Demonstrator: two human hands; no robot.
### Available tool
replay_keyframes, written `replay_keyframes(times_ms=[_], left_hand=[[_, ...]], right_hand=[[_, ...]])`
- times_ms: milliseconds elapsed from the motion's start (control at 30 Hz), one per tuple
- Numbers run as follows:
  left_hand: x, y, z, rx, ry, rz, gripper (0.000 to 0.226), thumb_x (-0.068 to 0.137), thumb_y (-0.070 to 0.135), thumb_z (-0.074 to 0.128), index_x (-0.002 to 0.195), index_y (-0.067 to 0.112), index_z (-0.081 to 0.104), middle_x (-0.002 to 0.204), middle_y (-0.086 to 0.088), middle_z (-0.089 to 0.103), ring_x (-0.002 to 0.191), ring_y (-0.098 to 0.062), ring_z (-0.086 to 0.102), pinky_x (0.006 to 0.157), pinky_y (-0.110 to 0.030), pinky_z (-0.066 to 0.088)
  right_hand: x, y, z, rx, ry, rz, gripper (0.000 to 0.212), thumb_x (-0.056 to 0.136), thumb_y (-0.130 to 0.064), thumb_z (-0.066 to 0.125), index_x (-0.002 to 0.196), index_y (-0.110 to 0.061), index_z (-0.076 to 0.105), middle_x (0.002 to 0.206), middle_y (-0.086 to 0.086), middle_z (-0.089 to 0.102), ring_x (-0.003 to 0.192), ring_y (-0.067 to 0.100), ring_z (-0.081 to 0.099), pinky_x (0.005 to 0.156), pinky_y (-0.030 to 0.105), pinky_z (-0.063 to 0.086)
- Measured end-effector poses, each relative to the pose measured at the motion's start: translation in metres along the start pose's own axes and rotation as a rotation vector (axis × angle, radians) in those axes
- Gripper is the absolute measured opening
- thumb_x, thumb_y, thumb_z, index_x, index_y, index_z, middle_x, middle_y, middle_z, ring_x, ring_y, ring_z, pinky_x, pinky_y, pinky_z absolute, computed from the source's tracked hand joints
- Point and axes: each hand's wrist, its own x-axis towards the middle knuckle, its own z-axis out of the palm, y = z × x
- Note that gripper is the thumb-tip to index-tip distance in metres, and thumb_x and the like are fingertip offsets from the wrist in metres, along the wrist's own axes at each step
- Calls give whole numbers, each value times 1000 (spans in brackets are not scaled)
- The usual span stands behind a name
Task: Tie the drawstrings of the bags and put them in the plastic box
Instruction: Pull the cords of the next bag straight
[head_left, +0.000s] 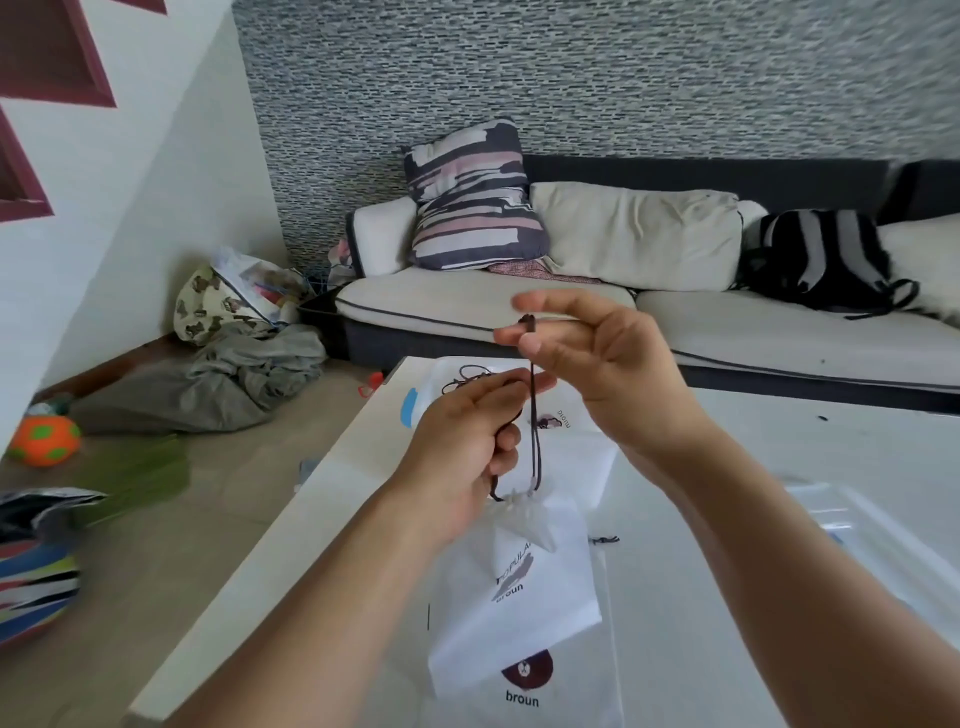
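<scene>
Bright, soft daylight fills the room; wide-angle bending warps the edges, and the wall (571, 73) blurs.

White drawstring bag (519, 577) with "broun" print, lifted above the white table (753, 519), mouth gathered, dark brown drawstring (536, 415) stretched upward from it, another white bag (524, 680) flat beneath near the table's front edge, clear plastic box (852, 525) toward the right edge
</scene>
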Motion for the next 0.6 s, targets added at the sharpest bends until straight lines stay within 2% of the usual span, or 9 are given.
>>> replay_keyframes(times_ms=[67, 133, 167, 267, 333, 400, 467, 533, 600], left_hand=[[-2, -1, 4, 24, -20, -20, 18, 99, 2, 51, 102, 9, 67, 92, 11, 75, 45, -3, 34, 37, -14, 25], [-5, -1, 7, -14, -48, -66, 21, 99, 1, 47, 92, 12, 64, 79, 7, 70, 44, -3, 35, 36, -13, 22], [-5, 0, 7, -51, -57, -91, 22, 100, 2, 46, 90, 13, 62, 80, 2, 68, 44, -3, 35, 35, -13, 21], [-4, 1, 3, -107, -106, -127, 15, 102, 16, 44, 99, 14, 58, 101, -15, 64, 45, -7, 35, 33, -14, 20], [-4, 0, -1, -27, -141, -99, 20, 103, 26, 48, 103, 13, 62, 98, -16, 65, 46, -7, 34, 35, -14, 22], [-4, -2, -3, 70, -140, -37, 16, 101, 21, 55, 99, 10, 67, 90, -12, 65, 48, -4, 35, 38, -13, 25], [-2, -4, -6, 74, -98, 7, 18, 101, 13, 54, 95, 9, 71, 80, -6, 68, 49, -4, 39, 40, -14, 28], [-1, -3, -9, 52, -50, 26, 21, 102, 12, 52, 93, 9, 70, 77, -6, 71, 52, -6, 44, 41, -15, 33], [1, -1, -12, 65, -27, 37, 22, 103, 12, 51, 93, 8, 69, 78, -7, 73, 54, -9, 50, 42, -16, 37]], right_hand=[[0, 4, 2, -45, -34, 25, 19, 92, 0, 65, 106, -12, 71, 96, 4, 79, 93, 19, 75, 73, 36, 62], [0, 10, 1, -118, -28, 71, 19, 92, 1, 66, 99, -15, 74, 93, 5, 79, 93, 31, 74, 76, 49, 59], [0, 12, 0, -132, -11, 102, 19, 92, 1, 66, 97, -15, 75, 91, 7, 79, 89, 32, 74, 73, 50, 60], [-1, 18, -6, -56, -4, 200, 20, 95, 4, 61, 108, -7, 71, 89, 13, 77, 78, 24, 74, 70, 32, 61], [-3, 22, -8, -11, -49, 261, 24, 99, -3, 57, 121, -7, 66, 97, 20, 75, 82, 29, 72, 78, 34, 61], [-3, 25, -10, 3, -89, 342, 29, 101, -20, 58, 130, -14, 60, 110, 25, 70, 86, 32, 65, 85, 41, 61], [-2, 26, -14, -30, -94, 387, 33, 99, -31, 60, 128, -16, 60, 103, 20, 71, 85, 28, 66, 86, 44, 60], [-2, 27, -16, -66, -86, 385, 30, 96, -28, 65, 121, -11, 65, 88, 10, 71, 80, 20, 67, 78, 34, 59], [-2, 27, -17, -140, -82, 350, 22, 94, -19, 69, 110, -5, 72, 82, 8, 71, 76, 14, 67, 71, 25, 56]])
